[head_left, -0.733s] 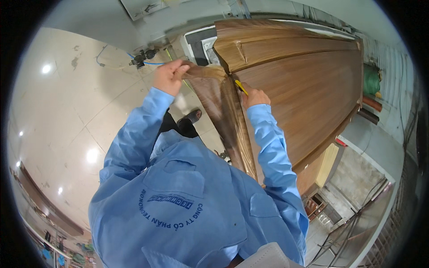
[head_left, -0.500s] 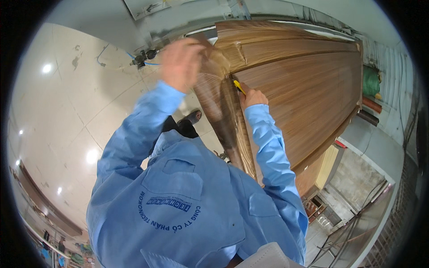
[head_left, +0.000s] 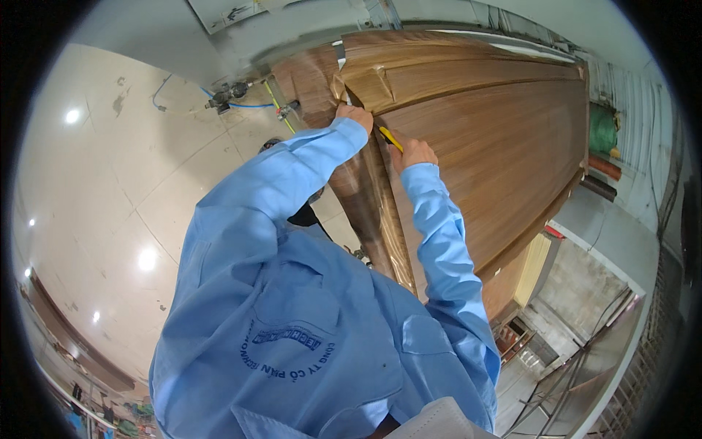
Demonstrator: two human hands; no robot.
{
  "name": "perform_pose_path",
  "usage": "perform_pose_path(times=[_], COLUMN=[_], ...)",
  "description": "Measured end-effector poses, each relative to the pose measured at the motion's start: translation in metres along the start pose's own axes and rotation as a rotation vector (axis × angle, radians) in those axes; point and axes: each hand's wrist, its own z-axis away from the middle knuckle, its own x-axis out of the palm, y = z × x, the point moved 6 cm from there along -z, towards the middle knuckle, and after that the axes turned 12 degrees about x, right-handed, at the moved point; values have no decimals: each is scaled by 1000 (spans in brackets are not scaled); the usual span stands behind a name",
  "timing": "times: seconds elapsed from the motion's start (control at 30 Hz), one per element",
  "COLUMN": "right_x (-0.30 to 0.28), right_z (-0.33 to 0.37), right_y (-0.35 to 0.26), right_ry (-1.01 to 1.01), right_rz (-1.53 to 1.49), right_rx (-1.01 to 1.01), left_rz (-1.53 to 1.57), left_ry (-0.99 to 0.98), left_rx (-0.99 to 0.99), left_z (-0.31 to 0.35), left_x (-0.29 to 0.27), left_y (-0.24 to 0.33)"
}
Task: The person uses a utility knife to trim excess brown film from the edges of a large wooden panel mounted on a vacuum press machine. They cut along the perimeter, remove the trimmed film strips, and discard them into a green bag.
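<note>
Wood-grain film (head_left: 356, 183) lies at the near left end of the long brown panel (head_left: 482, 146), hanging loose off that edge as a creased, glossy strip that narrows toward your shirt front (head_left: 292, 351). Its upper part spreads as a flap to the left of the panel's corner, with a crumpled fold beside your fingers.

Your left hand (head_left: 355, 115): at the corner, on the film, knuckles up, fingers bent inward. Fingertips mostly hidden; cannot tell whether they pinch the film or only press on it. Left sleeve crosses over part of the loose strip.

Your right hand (head_left: 417, 155): closed around a yellow utility knife (head_left: 390, 138), over the panel just right of its left edge. Knife points up and left, toward the corner and your left hand; the two hands are near each other, not touching. Blade too small to make out.

Panel runs away to your right, grain lengthwise, a dark groove setting off its far border. A white strip shows along the far edge.

Around you: pale tiled floor (head_left: 117, 175) to the left, blue hose (head_left: 251, 106) by a black fitting (head_left: 228, 94); green roll (head_left: 604, 132) beyond the panel's right end.
</note>
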Motion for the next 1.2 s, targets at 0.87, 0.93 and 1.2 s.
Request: perform_pose_path(times=[0.87, 0.93, 1.2], right_x=[3, 2, 6], right_z=[-20, -22, -27], right_y=[-30, -29, -27], right_ry=[-120, -125, -101], right_rz=[262, 273, 298], right_rx=[-87, -101, -71], left_rz=[79, 72, 96], left_ry=[51, 51, 17], left_rx=[-28, -30, -23], left_z=[2, 4, 6], left_x=[8, 7, 8], left_y=[-14, -13, -13])
